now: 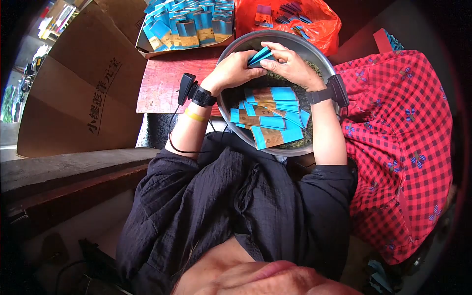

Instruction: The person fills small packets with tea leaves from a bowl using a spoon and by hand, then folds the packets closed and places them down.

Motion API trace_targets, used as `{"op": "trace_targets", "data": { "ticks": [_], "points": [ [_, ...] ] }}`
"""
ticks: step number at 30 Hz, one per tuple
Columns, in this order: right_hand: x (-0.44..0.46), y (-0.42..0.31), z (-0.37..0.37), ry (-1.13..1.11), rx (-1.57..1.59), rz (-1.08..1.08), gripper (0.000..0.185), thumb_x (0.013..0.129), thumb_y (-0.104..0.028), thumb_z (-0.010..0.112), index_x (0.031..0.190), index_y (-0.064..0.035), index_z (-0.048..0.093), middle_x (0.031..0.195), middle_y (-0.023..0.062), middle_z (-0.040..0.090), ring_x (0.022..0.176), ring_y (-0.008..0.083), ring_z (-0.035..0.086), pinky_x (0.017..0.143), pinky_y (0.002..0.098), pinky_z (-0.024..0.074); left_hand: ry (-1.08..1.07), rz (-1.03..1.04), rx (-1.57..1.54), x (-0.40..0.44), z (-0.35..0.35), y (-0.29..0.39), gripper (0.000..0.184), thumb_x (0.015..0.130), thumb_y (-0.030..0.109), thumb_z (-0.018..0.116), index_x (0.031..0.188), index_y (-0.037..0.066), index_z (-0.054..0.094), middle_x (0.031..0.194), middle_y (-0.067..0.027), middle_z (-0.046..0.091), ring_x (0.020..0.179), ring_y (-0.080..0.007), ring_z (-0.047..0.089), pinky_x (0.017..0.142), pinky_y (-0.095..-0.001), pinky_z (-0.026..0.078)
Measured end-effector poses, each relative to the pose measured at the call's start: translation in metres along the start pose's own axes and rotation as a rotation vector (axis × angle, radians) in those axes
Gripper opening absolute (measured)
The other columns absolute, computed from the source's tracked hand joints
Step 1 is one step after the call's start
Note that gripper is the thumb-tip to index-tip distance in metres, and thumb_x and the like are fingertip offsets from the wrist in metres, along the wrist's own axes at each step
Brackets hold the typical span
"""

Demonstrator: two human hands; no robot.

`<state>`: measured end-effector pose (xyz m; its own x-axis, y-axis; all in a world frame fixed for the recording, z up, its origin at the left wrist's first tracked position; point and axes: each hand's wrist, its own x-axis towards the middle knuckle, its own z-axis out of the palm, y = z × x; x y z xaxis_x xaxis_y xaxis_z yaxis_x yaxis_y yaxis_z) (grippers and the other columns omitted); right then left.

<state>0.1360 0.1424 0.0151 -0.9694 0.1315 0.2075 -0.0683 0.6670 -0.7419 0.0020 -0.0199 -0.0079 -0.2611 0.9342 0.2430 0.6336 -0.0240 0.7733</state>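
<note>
Over a round metal basin (225, 114), both hands hold one small blue packet (259, 56). My left hand (235, 70) grips its left side, with the thumb stretched along the lower edge. On the other side, my right hand (291, 64) pinches the packet between thumb and fingers. The packet's top looks spread, but its inside is hidden. Dried green leafy material (296, 144) lies in the basin. On top of it rests a loose fan of flat blue-and-gold packets (272, 114), below my hands and touching neither.
A box (147, 53) of upright blue-and-gold packets (194, 27) stands on the red table (167, 78). Behind the basin is a red plastic bag (322, 22) with dark packets. A large cardboard box (73, 93) stands left; red checked cloth (393, 123) lies right.
</note>
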Motion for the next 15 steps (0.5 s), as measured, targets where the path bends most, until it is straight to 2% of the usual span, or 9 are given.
{"op": "trace_targets", "data": {
  "ticks": [1,2,4,8,10,13,15],
  "points": [
    [0.000,-0.001,0.000,-0.037,0.070,0.046,0.044,0.087,-0.034,0.067,0.113,0.0012,0.062,0.122,0.0073,0.057,0.099,0.0130,0.055,0.081,0.0275,0.0451,-0.001,0.000,0.000,0.000,0.000,0.000,0.037,0.085,0.023,0.070,0.111,-0.001,0.060,0.086,-0.0125,0.066,0.080,-0.0157,0.061,0.075,-0.0320,0.048],
    [0.000,-0.001,0.003,-0.035,0.070,0.047,0.044,0.087,-0.034,0.067,0.113,0.0012,0.062,0.122,0.0073,0.057,0.099,0.0130,0.055,0.081,0.0275,0.0451,0.001,-0.017,-0.007,-0.001,-0.001,0.001,0.036,0.085,0.023,0.070,0.110,-0.001,0.060,0.085,-0.0121,0.065,0.080,-0.0152,0.060,0.075,-0.0318,0.048],
    [0.002,0.000,0.008,0.071,0.126,0.016,0.044,0.088,-0.031,0.067,0.120,-0.0008,0.059,0.111,0.0026,0.060,0.088,0.0059,0.051,0.074,0.0229,0.0444,0.000,-0.033,-0.015,0.000,0.000,0.001,0.035,0.085,0.023,0.070,0.108,-0.001,0.061,0.084,-0.0116,0.065,0.079,-0.0147,0.060,0.074,-0.0316,0.048],
    [0.002,-0.003,0.011,0.097,0.236,0.023,0.039,0.088,-0.028,0.067,0.118,-0.0033,0.061,0.105,0.0013,0.062,0.084,0.0060,0.051,0.073,0.0236,0.0445,0.000,-0.036,-0.061,0.000,-0.001,0.003,0.033,0.084,0.023,0.071,0.104,-0.001,0.061,0.085,-0.0126,0.066,0.080,-0.0159,0.061,0.075,-0.0328,0.048],
    [0.001,-0.003,0.007,-0.025,0.158,0.078,0.039,0.086,-0.030,0.069,0.105,0.0032,0.063,0.092,0.0094,0.064,0.084,0.0112,0.058,0.072,0.0296,0.0485,0.000,-0.042,-0.044,-0.002,-0.002,0.005,0.033,0.084,0.024,0.071,0.103,-0.001,0.061,0.086,-0.0136,0.066,0.081,-0.0170,0.062,0.075,-0.0333,0.048],
    [0.002,0.001,0.004,-0.095,0.063,0.099,0.040,0.086,-0.034,0.068,0.101,0.0032,0.062,0.083,0.0069,0.063,0.078,0.0106,0.056,0.070,0.0301,0.0473,-0.030,-0.029,0.023,-0.001,-0.002,0.004,0.034,0.084,0.025,0.070,0.103,-0.001,0.061,0.085,-0.0152,0.066,0.081,-0.0195,0.064,0.074,-0.0341,0.048],
    [0.002,0.004,0.006,-0.089,0.114,0.081,0.041,0.087,-0.035,0.067,0.101,0.0027,0.063,0.082,0.0066,0.063,0.078,0.0109,0.056,0.070,0.0302,0.0473,-0.038,-0.044,0.046,-0.001,-0.002,0.004,0.034,0.084,0.027,0.070,0.102,-0.001,0.061,0.085,-0.0161,0.066,0.081,-0.0219,0.065,0.074,-0.0349,0.048]
  ]
}}
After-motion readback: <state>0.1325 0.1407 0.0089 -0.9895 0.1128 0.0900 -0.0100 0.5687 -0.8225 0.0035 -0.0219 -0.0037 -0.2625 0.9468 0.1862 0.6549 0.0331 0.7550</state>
